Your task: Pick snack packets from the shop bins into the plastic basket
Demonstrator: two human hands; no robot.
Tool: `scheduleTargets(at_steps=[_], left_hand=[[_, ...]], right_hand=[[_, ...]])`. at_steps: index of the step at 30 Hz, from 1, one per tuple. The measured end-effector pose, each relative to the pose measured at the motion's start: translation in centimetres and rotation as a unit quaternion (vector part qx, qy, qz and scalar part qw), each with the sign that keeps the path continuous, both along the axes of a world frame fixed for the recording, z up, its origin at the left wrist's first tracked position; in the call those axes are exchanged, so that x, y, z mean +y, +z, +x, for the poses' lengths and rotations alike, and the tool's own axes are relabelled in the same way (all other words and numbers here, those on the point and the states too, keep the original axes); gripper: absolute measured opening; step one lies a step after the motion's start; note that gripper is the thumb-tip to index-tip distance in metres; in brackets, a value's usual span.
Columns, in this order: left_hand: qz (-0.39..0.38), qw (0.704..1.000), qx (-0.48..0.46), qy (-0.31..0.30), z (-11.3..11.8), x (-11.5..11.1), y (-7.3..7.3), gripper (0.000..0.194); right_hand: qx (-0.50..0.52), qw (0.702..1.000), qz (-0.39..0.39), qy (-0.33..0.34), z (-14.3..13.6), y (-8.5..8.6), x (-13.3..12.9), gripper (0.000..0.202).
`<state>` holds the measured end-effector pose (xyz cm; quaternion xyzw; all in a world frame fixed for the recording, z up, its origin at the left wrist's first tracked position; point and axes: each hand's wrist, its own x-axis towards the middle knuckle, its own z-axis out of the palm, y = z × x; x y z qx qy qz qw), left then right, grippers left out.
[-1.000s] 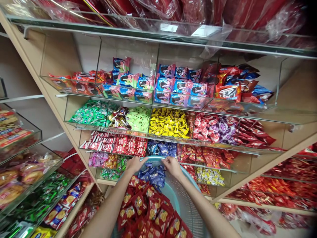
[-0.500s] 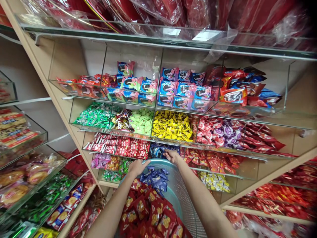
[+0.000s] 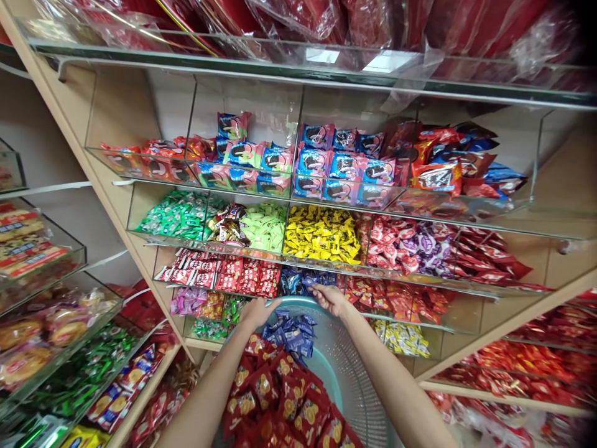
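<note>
A light-blue perforated basket (image 3: 357,379) holds red packets with orange-slice prints (image 3: 275,398) and a smaller heap of blue-purple packets (image 3: 293,334). My left hand (image 3: 257,312) grips the basket's far rim at its left. Over the rim's right part, my right hand (image 3: 329,298) has its fingers closed at the front edge of a shelf bin of dark blue packets (image 3: 298,281). What those fingers hold, if anything, is too small to make out.
Glass-fronted shelves (image 3: 326,264) rise ahead with yellow candies (image 3: 321,235), green candies (image 3: 175,214) and cookie packs (image 3: 312,160). Another shelf unit with bread packs (image 3: 65,323) stands at the left. Red packets fill slanted shelves (image 3: 536,367) at the right.
The view has shifted slightly, so the shelves appear a little further left. My right hand sits slightly further right and lower in view; my left hand keeps its grip on the rim.
</note>
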<state>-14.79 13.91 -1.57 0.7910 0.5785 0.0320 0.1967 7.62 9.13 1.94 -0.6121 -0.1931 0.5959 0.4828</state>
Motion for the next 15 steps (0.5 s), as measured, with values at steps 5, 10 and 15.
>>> scheduleTargets(at_steps=[5, 10, 15], left_hand=[[-0.003, 1.0, 0.006, 0.002, 0.0, 0.0, 0.1, 0.081], [-0.008, 1.0, 0.004, -0.002, 0.0, 0.1, 0.0, 0.082], [-0.015, 1.0, 0.008, 0.006, 0.1, 0.0, 0.3, 0.082]], right_hand=[[-0.077, 0.994, 0.044, 0.069, 0.2, 0.4, -3.0, 0.019], [-0.202, 0.941, 0.105, 0.252, -0.6, 1.0, -4.5, 0.023], [-0.203, 0.913, 0.117, 0.333, -2.4, 0.6, -4.0, 0.02]])
